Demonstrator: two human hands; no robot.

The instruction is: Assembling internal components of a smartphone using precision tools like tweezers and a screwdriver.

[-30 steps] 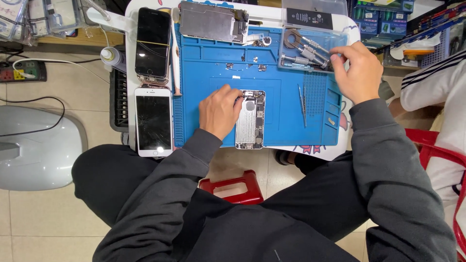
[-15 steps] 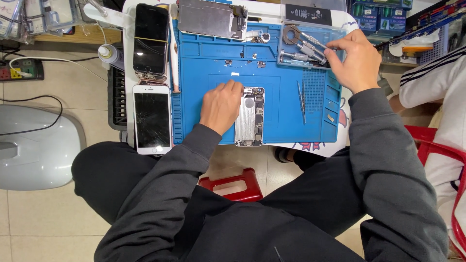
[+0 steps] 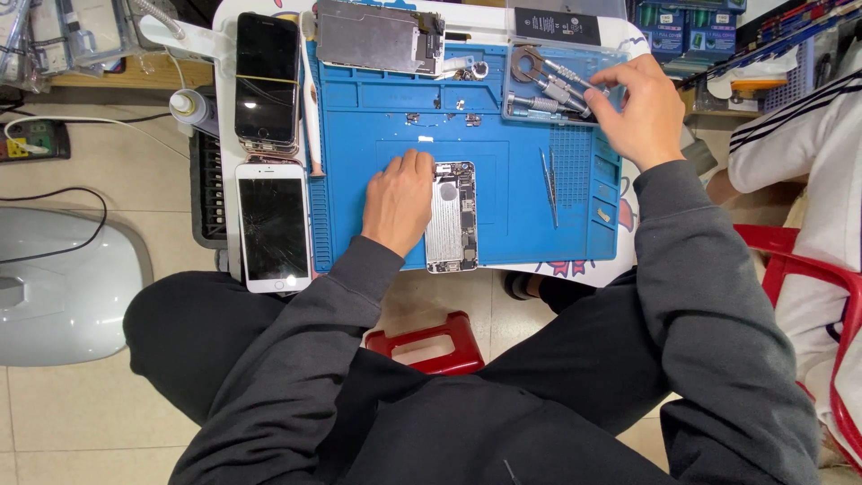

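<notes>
An opened phone body (image 3: 452, 220) with bare metal insides lies on a blue work mat (image 3: 512, 153). My left hand (image 3: 398, 202) lies on the mat with its fingers against the phone body's left edge, holding it in place. My right hand (image 3: 633, 108) reaches over a clear tray (image 3: 525, 99) at the mat's upper right. Its fingertips pinch the end of a metal screwdriver (image 3: 561, 88) lying among other drivers there.
A detached screen panel (image 3: 377, 36) lies at the mat's top edge, small screws (image 3: 440, 117) below it, tweezers (image 3: 549, 184) to the right. A black phone (image 3: 267, 81) and a cracked white phone (image 3: 274, 224) sit at the left. Another person's sleeve (image 3: 799, 135) and a red chair (image 3: 790, 260) are at the right.
My right hand has shifted a little up and left over the tray, closing on the drivers. My left hand and the phone body have stayed put.
</notes>
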